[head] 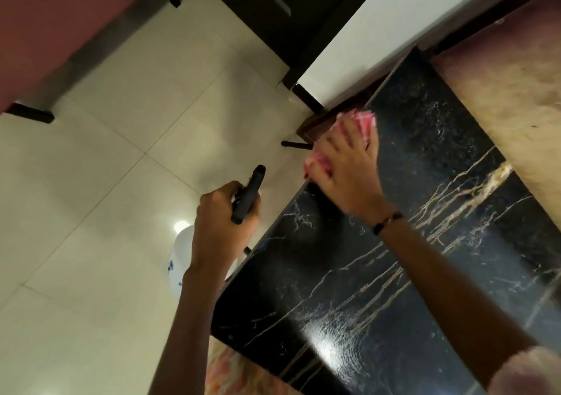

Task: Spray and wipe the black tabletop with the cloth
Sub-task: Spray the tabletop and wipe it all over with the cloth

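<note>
The black tabletop (409, 243) has pale gold veins and runs from lower middle to upper right. My right hand (346, 167) presses a pink cloth (361, 120) flat on the table's far left edge, blurred by motion. My left hand (224, 221) hangs over the floor to the left of the table and grips the black trigger head of a spray bottle (250, 191). The bottle's white body (182, 258) shows below my wrist. A dark band sits on my right wrist.
Pale floor tiles (106, 197) fill the left. A reddish sofa (45, 15) stands at top left and a dark cabinet (273, 6) at top centre. A white wall panel (379, 30) and a beige marble surface (501, 91) border the table's far side.
</note>
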`<state>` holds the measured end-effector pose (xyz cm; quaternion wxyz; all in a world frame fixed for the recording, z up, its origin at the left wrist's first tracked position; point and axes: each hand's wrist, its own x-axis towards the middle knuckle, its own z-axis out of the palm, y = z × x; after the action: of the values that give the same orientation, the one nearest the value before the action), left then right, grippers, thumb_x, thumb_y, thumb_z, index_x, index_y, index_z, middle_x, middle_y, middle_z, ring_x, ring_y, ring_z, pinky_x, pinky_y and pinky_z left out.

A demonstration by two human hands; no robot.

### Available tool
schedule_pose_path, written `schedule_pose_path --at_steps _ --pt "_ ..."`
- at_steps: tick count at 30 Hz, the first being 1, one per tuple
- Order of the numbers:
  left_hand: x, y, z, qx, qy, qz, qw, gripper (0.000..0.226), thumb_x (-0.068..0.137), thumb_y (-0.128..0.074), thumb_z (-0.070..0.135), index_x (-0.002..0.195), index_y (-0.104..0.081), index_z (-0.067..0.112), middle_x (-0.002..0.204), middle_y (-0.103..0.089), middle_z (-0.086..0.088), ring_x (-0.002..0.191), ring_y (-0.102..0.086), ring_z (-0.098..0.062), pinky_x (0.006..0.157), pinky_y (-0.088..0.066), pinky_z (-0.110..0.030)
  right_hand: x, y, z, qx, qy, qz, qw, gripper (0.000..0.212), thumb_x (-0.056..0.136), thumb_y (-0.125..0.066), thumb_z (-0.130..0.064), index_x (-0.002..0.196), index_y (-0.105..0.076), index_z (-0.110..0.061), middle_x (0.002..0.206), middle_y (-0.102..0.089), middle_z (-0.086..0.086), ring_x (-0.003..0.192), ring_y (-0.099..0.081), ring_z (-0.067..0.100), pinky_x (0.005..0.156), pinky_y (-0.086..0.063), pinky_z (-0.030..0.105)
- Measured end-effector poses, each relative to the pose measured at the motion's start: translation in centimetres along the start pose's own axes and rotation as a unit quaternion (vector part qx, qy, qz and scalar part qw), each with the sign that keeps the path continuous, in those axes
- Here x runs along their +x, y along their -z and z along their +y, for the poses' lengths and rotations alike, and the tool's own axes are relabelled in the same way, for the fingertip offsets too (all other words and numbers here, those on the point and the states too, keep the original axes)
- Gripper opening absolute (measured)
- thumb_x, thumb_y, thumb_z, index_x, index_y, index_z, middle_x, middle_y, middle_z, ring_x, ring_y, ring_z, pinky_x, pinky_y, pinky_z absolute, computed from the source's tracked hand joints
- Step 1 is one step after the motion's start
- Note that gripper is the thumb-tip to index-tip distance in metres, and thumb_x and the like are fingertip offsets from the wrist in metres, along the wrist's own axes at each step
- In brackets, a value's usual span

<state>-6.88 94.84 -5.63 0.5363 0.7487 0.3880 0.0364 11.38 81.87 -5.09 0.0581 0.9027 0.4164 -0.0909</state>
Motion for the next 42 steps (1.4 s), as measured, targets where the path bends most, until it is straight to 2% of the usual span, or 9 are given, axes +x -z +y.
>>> schedule_pose_path --at_steps 6,10,16,19,27,31,35,38,42 --pt "-3.9 3.1 -2.7 -0.009 0.02 0.042 0.999 0.045 0.087 -0.066 0.019 0.054 -0.039 0.034 0.041 -0.047 0.009 0.04 -0.041 -0.012 0.041 -0.026 -0.017 -10.5 -1.3 -12.3 0.09 0.096 -0.089 0.987 0.045 0.091 -0.031 -0.054 0.108 -0.062 -0.025 0.12 -0.061 -0.004 0.134 -0.035 0.027 0.113 -0.007 0.063" --pt "-5.9 4.1 -4.2 0.015 0.039 0.051 0.998 0.04 0.087 -0.066 0.021 0.057 -0.043 0.036 0.046 -0.05 0.017 0.044 -0.04 -0.013 0.043 -0.024 -0.02 -11.2 -1.5 -12.4 0.076 0.194 -0.105 0.972 0.047 0.09 -0.033 -0.058 0.115 -0.06 -0.029 0.125 -0.059 -0.006 0.135 -0.033 0.024 0.115 0.0 0.059" --pt "-8.8 4.8 -5.6 -0.005 0.083 0.066 0.994 0.036 0.088 -0.063 0.033 0.058 -0.047 0.021 0.045 -0.034 -0.006 0.044 -0.028 -0.022 0.044 -0.03 -0.039 -5.1 -0.9 -5.6 -0.011 0.088 -0.052 0.995 0.047 0.09 -0.032 -0.055 0.105 -0.063 -0.022 0.121 -0.061 0.003 0.133 -0.038 0.03 0.112 -0.001 0.061" --pt "-10.3 5.0 -5.5 -0.009 0.083 0.076 0.994 0.04 0.089 -0.064 0.029 0.055 -0.043 0.025 0.044 -0.032 -0.003 0.043 -0.026 -0.019 0.044 -0.028 -0.033 -6.3 -0.9 -7.4 -0.009 0.086 -0.07 0.994 0.053 0.09 -0.027 -0.055 0.105 -0.063 -0.02 0.121 -0.06 0.004 0.132 -0.039 0.032 0.112 -0.002 0.062" --pt "-15.1 6.1 -6.9 -0.034 0.142 0.171 0.974 0.031 0.089 -0.061 0.037 0.08 -0.064 0.007 0.066 -0.056 -0.027 0.054 -0.041 -0.042 0.053 -0.04 -0.041 -16.5 -2.5 -19.7 0.077 0.222 -0.085 0.968 0.036 0.091 -0.043 -0.051 0.097 -0.065 -0.023 0.105 -0.063 -0.004 0.123 -0.047 0.028 0.114 0.001 0.061" --pt "-17.4 5.9 -7.4 -0.029 0.128 0.178 0.975 0.037 0.088 -0.061 0.035 0.081 -0.063 -0.001 0.067 -0.055 -0.032 0.054 -0.04 -0.043 0.052 -0.038 -0.043 -15.4 -2.8 -17.9 0.04 0.313 -0.073 0.946 0.046 0.092 -0.032 -0.054 0.107 -0.064 -0.023 0.11 -0.064 -0.003 0.119 -0.049 0.024 0.113 -0.007 0.059" --pt "-19.9 4.8 -7.2 -0.036 0.123 0.186 0.974 0.036 0.089 -0.06 0.031 0.075 -0.06 -0.002 0.064 -0.052 -0.033 0.05 -0.036 -0.033 0.053 -0.032 -0.033 -13.0 -2.6 -15.1 0.015 0.252 -0.035 0.967 0.061 0.088 -0.017 -0.06 0.11 -0.062 -0.025 0.114 -0.063 -0.003 0.118 -0.049 0.023 0.112 -0.005 0.061" --pt "-21.9 3.3 -6.9 -0.058 0.121 0.212 0.968 0.025 0.089 -0.059 0.029 0.071 -0.06 0.012 0.069 -0.057 -0.033 0.054 -0.045 -0.048 0.051 -0.04 -0.043 -13.8 -3.1 -15.0 0.021 0.268 -0.005 0.963 0.051 0.089 -0.029 -0.056 0.109 -0.064 -0.025 0.111 -0.065 -0.002 0.115 -0.052 0.026 0.108 -0.016 0.067" --pt "-24.9 0.9 -7.8 -0.111 0.146 0.261 0.948 0.041 0.085 -0.059 0.034 0.08 -0.06 -0.006 0.074 -0.056 -0.035 0.057 -0.047 -0.046 0.053 -0.045 -0.046 -16.3 -4.6 -16.2 0.029 0.396 0.05 0.916 0.047 0.088 -0.042 -0.053 0.118 -0.063 -0.025 0.12 -0.064 -0.001 0.117 -0.053 0.028 0.105 -0.02 0.066"
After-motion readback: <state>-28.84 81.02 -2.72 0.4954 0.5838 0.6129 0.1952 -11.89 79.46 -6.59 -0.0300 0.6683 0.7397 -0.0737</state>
